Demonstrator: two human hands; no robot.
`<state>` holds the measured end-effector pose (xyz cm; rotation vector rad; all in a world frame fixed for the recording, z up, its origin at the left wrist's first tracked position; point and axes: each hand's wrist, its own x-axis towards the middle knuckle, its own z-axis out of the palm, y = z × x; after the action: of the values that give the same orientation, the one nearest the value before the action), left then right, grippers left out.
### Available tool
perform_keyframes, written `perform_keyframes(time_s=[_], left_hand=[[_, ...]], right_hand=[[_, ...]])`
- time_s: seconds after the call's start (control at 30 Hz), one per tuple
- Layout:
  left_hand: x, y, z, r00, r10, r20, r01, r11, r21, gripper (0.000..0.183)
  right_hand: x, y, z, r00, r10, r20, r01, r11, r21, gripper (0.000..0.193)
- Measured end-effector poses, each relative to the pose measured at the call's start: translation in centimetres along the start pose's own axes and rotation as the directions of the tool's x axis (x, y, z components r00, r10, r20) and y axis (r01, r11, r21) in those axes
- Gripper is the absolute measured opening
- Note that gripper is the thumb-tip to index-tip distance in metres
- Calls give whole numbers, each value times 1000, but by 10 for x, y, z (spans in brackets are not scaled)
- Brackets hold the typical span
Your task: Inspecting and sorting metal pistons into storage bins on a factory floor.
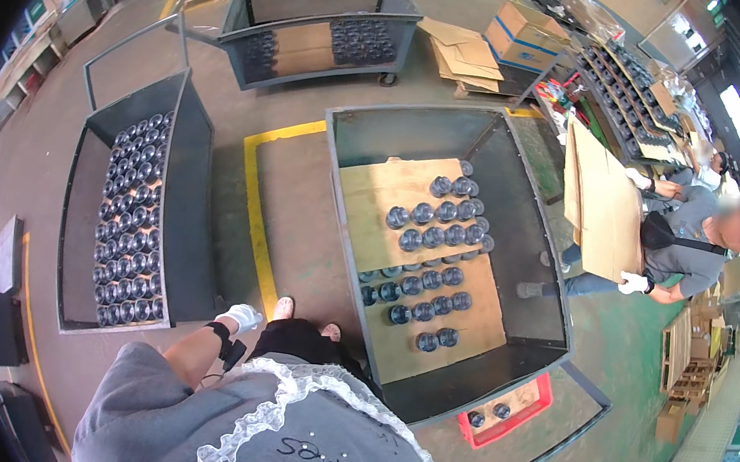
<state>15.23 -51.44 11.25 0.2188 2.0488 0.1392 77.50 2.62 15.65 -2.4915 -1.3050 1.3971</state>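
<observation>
My left hand (241, 316), in a white glove with a dark band at the wrist, hangs beside my body, fingers loosely apart with nothing seen in them. It is nearest the near corner of a grey metal cart (194, 237) filled with rows of dark round parts (129, 218), and does not touch it. My right hand is out of view. Before me stands a larger grey metal bin cart (535, 279). Inside, several dark round metal parts (434, 237) stand in rows on cardboard sheets (477, 337).
At the right a co-worker (688, 238) holds large cardboard sheets (600, 204) in gloved hands beside the bin cart. Another cart (316, 67) stands farther off. A red tray (505, 412) with dark parts lies near right. Cardboard boxes (528, 36) and a loaded rack (631, 97) are behind.
</observation>
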Motion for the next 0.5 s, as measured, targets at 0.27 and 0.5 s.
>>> perform_keyframes(time_s=[0.27, 0.5], left_hand=[[19, -21, 20, 995, 82, -58, -87, 993, -83, 45], [9, -4, 25, 992, 79, -96, -85, 994, -67, 42]], right_hand=[[43, 35, -7, 971, -152, -185, 188, 961, 201, 12], [21, -43, 59, 854, -440, -279, 351, 881, -316, 15]])
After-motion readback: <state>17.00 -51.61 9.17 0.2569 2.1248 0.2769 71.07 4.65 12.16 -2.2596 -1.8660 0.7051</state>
